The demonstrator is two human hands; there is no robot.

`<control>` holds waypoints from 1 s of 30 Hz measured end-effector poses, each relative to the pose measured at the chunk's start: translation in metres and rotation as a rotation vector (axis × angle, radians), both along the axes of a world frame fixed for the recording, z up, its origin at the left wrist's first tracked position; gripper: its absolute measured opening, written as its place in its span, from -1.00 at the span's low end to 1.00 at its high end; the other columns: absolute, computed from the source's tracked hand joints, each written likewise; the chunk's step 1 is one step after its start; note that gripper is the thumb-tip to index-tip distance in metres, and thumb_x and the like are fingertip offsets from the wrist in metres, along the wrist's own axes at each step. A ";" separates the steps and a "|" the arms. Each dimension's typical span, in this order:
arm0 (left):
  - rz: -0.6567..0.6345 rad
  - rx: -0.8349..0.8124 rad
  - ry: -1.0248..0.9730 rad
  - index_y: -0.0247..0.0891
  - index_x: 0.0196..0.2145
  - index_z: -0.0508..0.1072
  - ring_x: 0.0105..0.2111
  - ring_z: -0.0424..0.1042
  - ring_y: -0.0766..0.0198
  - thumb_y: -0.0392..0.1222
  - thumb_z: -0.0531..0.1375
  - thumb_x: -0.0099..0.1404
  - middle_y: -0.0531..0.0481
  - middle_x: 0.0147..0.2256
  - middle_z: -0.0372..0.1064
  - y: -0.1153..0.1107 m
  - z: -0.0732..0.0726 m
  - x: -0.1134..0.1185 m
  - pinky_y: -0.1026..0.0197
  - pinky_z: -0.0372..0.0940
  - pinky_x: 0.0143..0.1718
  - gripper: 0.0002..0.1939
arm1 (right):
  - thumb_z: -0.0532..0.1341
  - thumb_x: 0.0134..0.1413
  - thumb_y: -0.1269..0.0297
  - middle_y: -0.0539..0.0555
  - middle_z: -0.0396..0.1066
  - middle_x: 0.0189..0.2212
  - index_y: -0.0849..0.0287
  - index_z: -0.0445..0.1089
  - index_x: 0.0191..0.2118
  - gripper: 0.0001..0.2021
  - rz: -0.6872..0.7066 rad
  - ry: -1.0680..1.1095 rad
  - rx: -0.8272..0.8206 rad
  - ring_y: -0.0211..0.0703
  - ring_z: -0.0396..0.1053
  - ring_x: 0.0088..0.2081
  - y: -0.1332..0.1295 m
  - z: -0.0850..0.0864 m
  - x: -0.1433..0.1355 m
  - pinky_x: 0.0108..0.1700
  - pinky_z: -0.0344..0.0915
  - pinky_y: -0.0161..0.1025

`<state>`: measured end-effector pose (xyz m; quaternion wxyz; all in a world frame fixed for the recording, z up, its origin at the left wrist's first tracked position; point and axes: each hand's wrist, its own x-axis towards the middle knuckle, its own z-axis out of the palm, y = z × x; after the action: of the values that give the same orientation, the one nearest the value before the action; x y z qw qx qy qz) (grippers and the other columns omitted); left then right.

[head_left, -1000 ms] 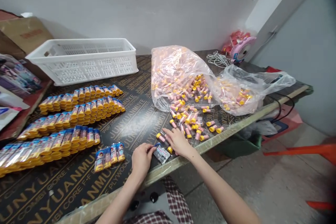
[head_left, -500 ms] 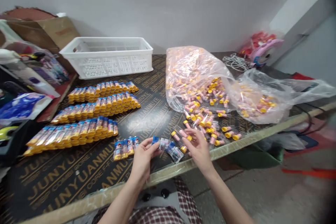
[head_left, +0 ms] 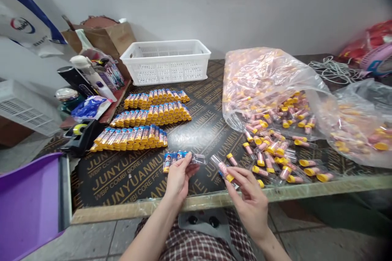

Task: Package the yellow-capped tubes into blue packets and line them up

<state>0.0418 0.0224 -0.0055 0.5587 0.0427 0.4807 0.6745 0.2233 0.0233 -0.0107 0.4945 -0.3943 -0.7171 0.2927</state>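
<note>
My left hand (head_left: 180, 174) pinches a clear plastic wrapper (head_left: 199, 160) near the table's front edge, just right of a short row of blue-topped tubes (head_left: 167, 162). Between the fingers of my right hand (head_left: 247, 193) is a clear tube with pink content and a yellow cap (head_left: 222, 168), cap end toward the fingers. Something small and blue lies partly hidden beneath that tube. A loose pile of pink tubes with yellow caps (head_left: 271, 151) spreads right of my right hand. Three stacked rows of blue and yellow tubes (head_left: 143, 135) stand at the left.
A white basket (head_left: 167, 67) stands against the wall. Behind the loose pile lies a large clear bag of pink tubes (head_left: 263, 77), with a second bag (head_left: 355, 126) at the right. A tape dispenser (head_left: 82, 136) and bottles (head_left: 92, 74) occupy the left. A purple dustpan (head_left: 30, 204) is at lower left.
The view has turned left. My right hand has taken hold of a pink tube with a yellow cap. My left hand now pinches a clear wrapper beside the short row.
</note>
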 end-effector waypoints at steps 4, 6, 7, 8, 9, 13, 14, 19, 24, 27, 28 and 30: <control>0.013 0.013 0.029 -0.37 -0.53 0.47 -0.56 0.42 0.33 -0.07 0.45 -0.24 0.03 -0.58 0.44 0.000 -0.002 0.001 0.28 0.37 -0.46 -0.63 | 0.16 0.11 0.42 0.11 0.36 -0.13 -0.02 0.37 0.00 -0.66 0.014 -0.036 0.048 -0.06 0.35 -0.09 -0.002 0.000 -0.002 -0.05 0.34 -0.06; 0.022 0.012 0.054 -0.37 -0.53 0.47 -0.56 0.41 0.33 -0.07 0.45 -0.24 0.04 -0.58 0.43 -0.001 -0.003 0.002 0.26 0.36 -0.45 -0.63 | 0.16 0.10 0.43 0.11 0.35 -0.13 -0.02 0.37 0.00 -0.65 0.033 -0.048 0.056 -0.06 0.35 -0.09 -0.003 0.001 -0.002 -0.05 0.33 -0.06; 0.026 0.013 0.075 -0.37 -0.54 0.47 -0.56 0.41 0.34 -0.06 0.44 -0.22 0.04 -0.57 0.42 -0.001 -0.003 0.003 0.27 0.36 -0.45 -0.63 | 0.16 0.10 0.44 0.11 0.35 -0.12 -0.02 0.37 0.00 -0.65 0.054 -0.054 0.052 -0.06 0.35 -0.09 -0.004 0.001 -0.002 -0.05 0.33 -0.07; 0.025 0.020 0.100 -0.37 -0.54 0.46 -0.56 0.39 0.35 -0.04 0.43 -0.20 0.04 -0.57 0.41 -0.001 -0.003 0.004 0.28 0.35 -0.46 -0.64 | 0.16 0.10 0.44 0.10 0.35 -0.12 -0.03 0.37 0.00 -0.65 0.085 -0.062 0.045 -0.07 0.35 -0.09 -0.004 0.002 -0.003 -0.04 0.34 -0.08; 0.015 0.034 0.125 -0.37 -0.55 0.45 -0.55 0.38 0.36 -0.02 0.42 -0.17 0.04 -0.56 0.41 -0.002 -0.002 0.004 0.29 0.34 -0.46 -0.64 | 0.16 0.11 0.44 0.10 0.35 -0.12 -0.03 0.37 0.01 -0.64 0.126 -0.071 0.031 -0.08 0.35 -0.08 -0.004 0.002 -0.003 -0.04 0.34 -0.09; -0.101 0.118 0.124 -0.31 -0.37 0.45 -0.49 0.40 0.36 -0.08 0.40 -0.10 0.07 -0.49 0.43 -0.006 0.005 0.006 0.30 0.34 -0.42 -0.64 | 0.06 0.16 0.47 0.09 0.34 -0.13 -0.04 0.36 0.02 -0.63 0.256 -0.096 -0.009 -0.12 0.35 -0.09 -0.001 0.000 -0.006 -0.08 0.37 -0.14; -0.132 0.128 0.110 -0.29 -0.29 0.45 -0.47 0.42 0.35 -0.11 0.40 -0.10 0.07 -0.48 0.44 -0.008 0.008 0.006 0.29 0.34 -0.39 -0.60 | 0.04 0.16 0.49 0.09 0.33 -0.15 -0.05 0.34 0.03 -0.61 0.261 -0.101 0.003 -0.13 0.35 -0.10 0.000 -0.001 -0.007 -0.09 0.37 -0.15; -0.366 0.100 0.131 -0.36 -0.29 0.48 -0.50 0.42 0.35 -0.15 0.42 -0.12 -0.01 -0.46 0.46 -0.019 0.014 0.006 0.31 0.32 -0.40 -0.58 | 0.14 -0.03 0.50 0.14 0.16 0.07 -0.07 0.01 0.24 -0.30 0.256 -0.157 0.086 0.00 0.23 0.08 0.007 -0.007 -0.010 0.05 0.30 0.00; -0.528 0.073 0.149 -0.38 -0.39 0.53 -0.52 0.37 0.38 -0.08 0.37 -0.04 -0.05 -0.49 0.44 -0.030 0.014 0.012 0.35 0.28 -0.46 -0.68 | 0.11 -0.19 0.54 0.13 -0.18 0.30 -0.02 -0.15 0.28 -0.15 0.485 -0.088 -0.030 0.06 0.05 0.23 0.011 -0.005 -0.010 0.13 0.23 0.03; -0.527 0.042 0.139 -0.37 -0.39 0.53 -0.52 0.37 0.39 -0.09 0.39 -0.07 -0.04 -0.49 0.44 -0.033 0.013 0.014 0.36 0.27 -0.47 -0.68 | 0.07 -0.27 0.57 0.13 0.03 0.23 0.02 -0.12 0.27 -0.13 0.596 -0.080 -0.094 0.02 0.10 0.21 0.011 -0.006 -0.010 0.17 0.19 0.00; -0.520 0.027 0.134 -0.37 -0.40 0.53 -0.53 0.37 0.39 -0.10 0.40 -0.09 -0.03 -0.49 0.44 -0.034 0.013 0.015 0.35 0.27 -0.46 -0.68 | 0.07 -0.29 0.58 0.13 0.08 0.20 0.03 -0.10 0.27 -0.12 0.607 -0.073 -0.100 0.01 0.12 0.20 0.011 -0.007 -0.010 0.18 0.18 -0.01; -0.507 0.000 0.124 -0.37 -0.40 0.53 -0.53 0.37 0.38 -0.10 0.41 -0.11 -0.02 -0.50 0.45 -0.035 0.013 0.015 0.34 0.28 -0.46 -0.66 | 0.07 -0.31 0.58 0.14 0.12 0.18 0.04 -0.08 0.26 -0.12 0.601 -0.048 -0.096 0.01 0.15 0.18 0.010 -0.009 -0.011 0.18 0.18 -0.01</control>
<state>0.0573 -0.0126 0.0070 0.6794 0.2033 0.4880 0.5089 0.2120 0.0330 -0.0194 0.3496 -0.1942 -0.7985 0.4499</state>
